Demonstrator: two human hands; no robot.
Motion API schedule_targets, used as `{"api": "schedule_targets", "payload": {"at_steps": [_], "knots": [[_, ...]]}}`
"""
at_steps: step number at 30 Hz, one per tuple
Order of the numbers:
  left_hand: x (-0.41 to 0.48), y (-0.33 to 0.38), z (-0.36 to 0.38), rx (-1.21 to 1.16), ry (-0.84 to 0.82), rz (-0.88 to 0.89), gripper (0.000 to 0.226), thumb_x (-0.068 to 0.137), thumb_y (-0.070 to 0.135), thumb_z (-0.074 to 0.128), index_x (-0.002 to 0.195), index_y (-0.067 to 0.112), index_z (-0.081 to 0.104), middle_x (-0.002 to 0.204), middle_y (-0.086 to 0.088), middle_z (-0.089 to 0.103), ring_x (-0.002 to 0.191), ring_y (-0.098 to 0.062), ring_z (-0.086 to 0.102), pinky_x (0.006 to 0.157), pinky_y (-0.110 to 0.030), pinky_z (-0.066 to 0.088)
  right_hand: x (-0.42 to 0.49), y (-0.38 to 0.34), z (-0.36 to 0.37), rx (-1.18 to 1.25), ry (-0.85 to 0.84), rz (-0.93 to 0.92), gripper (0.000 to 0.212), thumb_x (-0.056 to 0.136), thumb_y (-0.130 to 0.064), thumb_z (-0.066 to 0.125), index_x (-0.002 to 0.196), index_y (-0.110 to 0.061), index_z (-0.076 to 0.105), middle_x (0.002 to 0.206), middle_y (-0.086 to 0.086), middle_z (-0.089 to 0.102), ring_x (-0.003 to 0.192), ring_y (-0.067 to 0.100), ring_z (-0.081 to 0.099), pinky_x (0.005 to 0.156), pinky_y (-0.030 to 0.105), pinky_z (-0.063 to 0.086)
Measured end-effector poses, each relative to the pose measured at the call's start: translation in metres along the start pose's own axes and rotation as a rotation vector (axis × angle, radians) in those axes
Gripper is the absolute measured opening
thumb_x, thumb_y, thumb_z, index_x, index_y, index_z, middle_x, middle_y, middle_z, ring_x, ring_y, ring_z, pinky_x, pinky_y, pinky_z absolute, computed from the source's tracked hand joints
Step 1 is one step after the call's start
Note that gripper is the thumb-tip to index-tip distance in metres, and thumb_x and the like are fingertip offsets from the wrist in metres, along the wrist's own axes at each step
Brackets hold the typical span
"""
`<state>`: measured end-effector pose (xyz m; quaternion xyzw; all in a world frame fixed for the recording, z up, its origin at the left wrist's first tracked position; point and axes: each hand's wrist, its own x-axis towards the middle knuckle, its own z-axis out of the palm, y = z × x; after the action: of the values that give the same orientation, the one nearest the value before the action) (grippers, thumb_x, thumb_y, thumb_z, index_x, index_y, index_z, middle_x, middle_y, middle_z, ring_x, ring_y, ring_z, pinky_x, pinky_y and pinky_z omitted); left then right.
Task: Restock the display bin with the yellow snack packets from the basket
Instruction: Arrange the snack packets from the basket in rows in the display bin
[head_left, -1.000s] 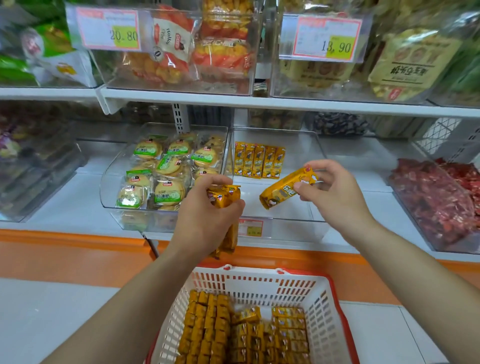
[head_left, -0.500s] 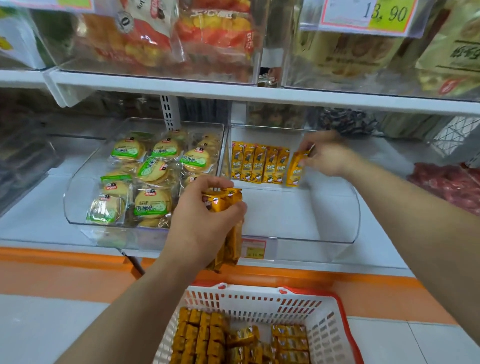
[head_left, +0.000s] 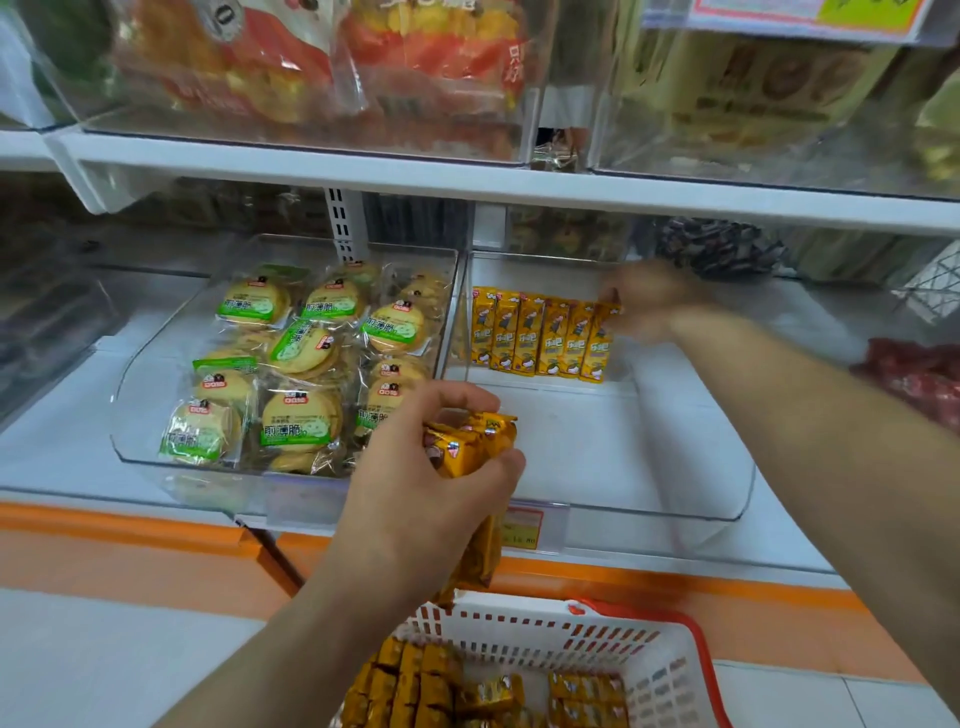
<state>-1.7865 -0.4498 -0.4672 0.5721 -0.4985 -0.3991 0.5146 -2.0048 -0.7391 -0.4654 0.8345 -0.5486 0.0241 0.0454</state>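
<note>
**Standing a packet at the end of the row in the display bin.**

The right hand (head_left: 649, 304), blurred, sits at the top of the end packet in the row of yellow foil snack packets (head_left: 540, 338) along the back of the clear plastic display bin (head_left: 623, 457). Whether its grip pinches that packet or is free of it, I cannot tell. The left hand (head_left: 431, 509) has its grip curled tight round a bundle of the same packets (head_left: 475, 441) at the bin's front edge, above the white plastic basket with a red rim (head_left: 613, 644), where many more lie. Next, I judge, the right hand should draw one packet from the bundle and stand it beside the row. The white shelf above (head_left: 571, 195) hangs low over the bin. The neighbouring clear bin of green-labelled round biscuits (head_left: 291, 374) sits just to the left.
</note>
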Motion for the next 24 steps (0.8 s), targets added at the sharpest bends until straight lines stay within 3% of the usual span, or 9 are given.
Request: {"api": "schedule_targets", "payload": {"at_steps": [2,5,8,11,13,17,19,21,24], "knots": [[0.0,0.0,0.0,-0.017,-0.002,-0.019,0.034,0.078,0.022,0.082,0.097,0.044,0.064,0.086,0.01,0.076,0.077,-0.017,0.077,0.064,-0.027,0.063,-0.002,0.002,-0.002,0.041,-0.003,0.007,0.024,0.084,-0.031,0.074,0.106,-0.031,0.065,0.116,0.003,0.064,0.105,0.026,0.061,0.075,0.027,0.04],[0.0,0.004,0.0,-0.076,0.002,-0.087,0.035,0.081,0.022,0.083,0.104,0.039,0.064,0.085,0.007,0.077,0.077,-0.017,0.078,0.061,-0.029,0.064,-0.018,-0.006,-0.015,0.232,0.005,0.067,0.049,0.087,-0.027,0.075,0.134,-0.018,0.06,0.135,0.007,0.058,0.121,0.025,0.057,0.094,0.03,0.045],[-0.003,0.008,0.0,-0.153,0.017,-0.174,0.031,0.083,0.027,0.081,0.105,0.04,0.065,0.087,0.001,0.078,0.08,-0.019,0.078,0.067,-0.044,0.065,-0.062,-0.033,-0.03,0.42,0.148,0.08,0.031,0.085,-0.023,0.076,0.114,-0.015,0.069,0.116,0.009,0.067,0.103,0.026,0.065,0.083,0.027,0.048],[-0.008,0.012,0.001,-0.186,0.053,-0.198,0.025,0.086,0.027,0.079,0.103,0.041,0.068,0.082,0.004,0.078,0.072,-0.013,0.077,0.056,-0.028,0.061,-0.132,-0.075,-0.038,0.857,0.142,0.041,0.011,0.084,-0.017,0.078,0.09,-0.021,0.07,0.09,0.003,0.073,0.078,0.019,0.067,0.077,0.033,0.053],[-0.013,0.016,0.003,-0.222,0.066,-0.196,0.024,0.087,0.025,0.079,0.105,0.038,0.07,0.08,0.005,0.078,0.07,-0.013,0.076,0.053,-0.024,0.058,-0.177,-0.1,-0.044,1.104,0.007,0.008,0.014,0.086,-0.02,0.076,0.096,-0.026,0.068,0.086,-0.001,0.073,0.075,0.022,0.069,0.07,0.037,0.055],[-0.027,0.025,0.011,-0.272,0.078,-0.184,0.026,0.086,0.022,0.081,0.108,0.033,0.073,0.088,-0.001,0.079,0.083,-0.023,0.077,0.062,-0.032,0.063,-0.242,-0.136,-0.05,1.355,-0.226,0.066,0.046,0.072,-0.045,0.08,0.112,-0.034,0.061,0.092,-0.009,0.072,0.082,0.015,0.074,0.063,0.025,0.056],[-0.034,0.03,0.017,-0.308,0.076,-0.182,0.027,0.086,0.018,0.08,0.11,0.028,0.073,0.099,-0.014,0.078,0.092,-0.034,0.076,0.076,-0.046,0.065,-0.256,-0.142,-0.05,1.378,-0.183,0.113,0.047,0.072,-0.033,0.085,0.112,-0.033,0.062,0.095,-0.005,0.073,0.083,0.017,0.075,0.064,0.027,0.059],[-0.04,0.034,0.02,-0.369,0.07,-0.186,0.025,0.088,0.014,0.078,0.112,0.02,0.072,0.104,-0.021,0.075,0.094,-0.039,0.075,0.08,-0.051,0.064,-0.262,-0.14,-0.053,1.421,-0.16,0.145,0.042,0.075,-0.015,0.084,0.11,-0.028,0.066,0.093,0.001,0.075,0.082,0.021,0.075,0.07,0.032,0.06],[-0.046,0.037,0.019,-0.379,0.075,-0.181,0.025,0.09,0.014,0.076,0.113,0.014,0.067,0.101,-0.019,0.076,0.084,-0.029,0.078,0.065,-0.034,0.063,-0.268,-0.131,-0.058,1.557,-0.124,0.178,0.031,0.082,-0.005,0.076,0.105,-0.025,0.071,0.089,0.004,0.076,0.075,0.018,0.071,0.063,0.027,0.054]]}}
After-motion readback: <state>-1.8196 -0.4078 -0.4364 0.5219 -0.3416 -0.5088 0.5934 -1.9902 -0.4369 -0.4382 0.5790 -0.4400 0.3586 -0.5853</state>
